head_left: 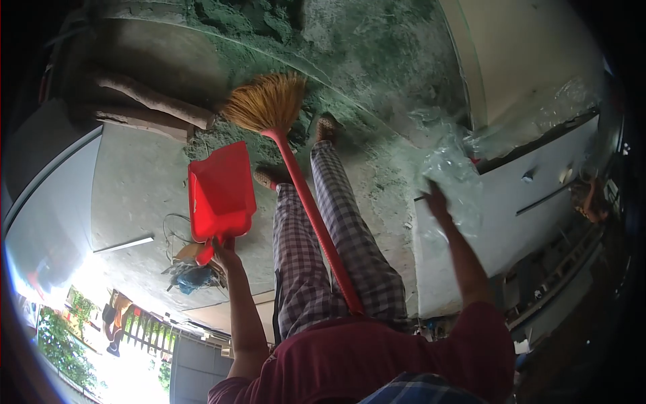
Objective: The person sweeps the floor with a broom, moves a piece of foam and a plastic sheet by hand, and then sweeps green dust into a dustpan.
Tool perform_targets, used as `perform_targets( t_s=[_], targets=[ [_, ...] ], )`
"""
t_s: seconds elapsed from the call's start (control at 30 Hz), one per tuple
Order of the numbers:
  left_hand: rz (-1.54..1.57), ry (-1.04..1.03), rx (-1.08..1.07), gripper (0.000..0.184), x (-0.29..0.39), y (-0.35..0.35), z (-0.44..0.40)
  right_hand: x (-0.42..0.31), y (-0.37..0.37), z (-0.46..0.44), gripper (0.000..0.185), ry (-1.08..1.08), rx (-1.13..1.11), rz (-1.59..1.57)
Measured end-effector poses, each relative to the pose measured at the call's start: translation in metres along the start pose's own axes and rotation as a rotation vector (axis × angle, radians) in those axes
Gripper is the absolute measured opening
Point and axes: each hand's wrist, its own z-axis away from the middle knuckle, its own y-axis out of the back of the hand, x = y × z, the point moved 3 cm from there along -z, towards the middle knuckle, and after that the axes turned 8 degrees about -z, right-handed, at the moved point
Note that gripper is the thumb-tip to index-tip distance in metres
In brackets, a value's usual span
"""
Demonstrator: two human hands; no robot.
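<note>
My left hand (225, 254) is closed round the short handle of a red dustpan (225, 185), held over the concrete floor on the left. A broom with straw bristles (266, 101) and a red handle (313, 215) runs between my legs, its upper end at my waist and neither hand on it. Out to the right is my right hand (437, 200), its fingers apart. It overlaps a clear, crumpled plastic sheet (447, 165) in view; whether it touches the sheet I cannot tell.
Loose grey-green debris (252, 30) covers the floor ahead. Two wooden pieces, a rounded log (155, 97) and a flat block (145, 122), lie at the upper left. A blue plastic bag (195, 278) and scraps lie below the dustpan. A white panel (498, 202) stands at the right.
</note>
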Motion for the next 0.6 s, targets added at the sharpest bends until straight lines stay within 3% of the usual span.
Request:
perform_targets(
  t_s=[0.03,0.07,0.1,0.13,0.2,0.4,0.53,0.6],
  targets=[
    [0.0,0.0,0.019,0.042,-0.001,0.001,-0.001,-0.102,-0.01,-0.011,0.06,-0.101,-0.152,-0.221],
    [0.0,0.0,0.038,0.041,-0.001,0.001,0.0,-0.169,-0.034,-0.012,0.062,0.099,-0.31,-0.415],
    [0.005,-0.01,0.042,0.041,-0.002,0.0,0.004,-0.221,-0.053,-0.002,0.067,0.115,-0.396,-0.469],
    [0.006,-0.023,0.061,0.041,-0.002,-0.001,0.01,-0.246,-0.087,0.005,0.078,0.26,-0.354,-0.336],
    [0.012,-0.046,0.084,0.041,-0.007,-0.002,0.022,-0.281,-0.092,0.035,0.084,0.282,-0.416,0.204],
    [0.099,-0.016,0.033,0.041,-0.025,0.004,0.052,-0.24,-0.145,0.043,0.072,-0.042,-0.373,-0.183],
    [0.164,0.005,0.002,0.04,-0.042,0.004,0.074,-0.204,-0.078,0.042,0.068,0.222,-0.307,-0.131],
    [0.17,-0.028,0.043,0.039,-0.056,0.015,0.078,-0.192,-0.023,0.076,0.066,0.219,-0.371,-0.276]
  ],
)
